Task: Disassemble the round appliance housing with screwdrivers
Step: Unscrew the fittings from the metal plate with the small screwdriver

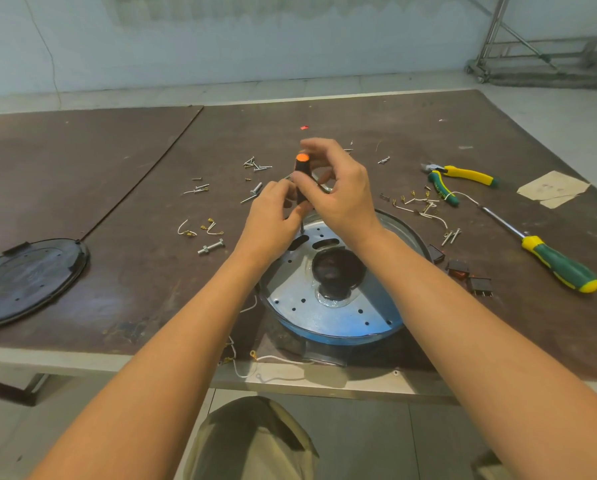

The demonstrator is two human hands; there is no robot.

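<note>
The round appliance housing [328, 313] lies near the table's front edge, its blue-rimmed metal plate facing up with a black hub in the middle. A small black screwdriver with an orange cap [301, 168] stands upright on the plate's far edge. My right hand [338, 188] grips its handle from the right, fingers curled round it. My left hand [272, 216] pinches the lower part of the handle and shaft from the left. The screwdriver tip is mostly hidden behind my hands.
A black round cover [26, 275] lies at the table's left. Loose screws and bolts [255, 168] and wire terminals [418, 202] are scattered behind the housing. Yellow-green pliers [456, 178], a large green-yellow screwdriver [553, 261] and black switches [463, 271] lie at the right.
</note>
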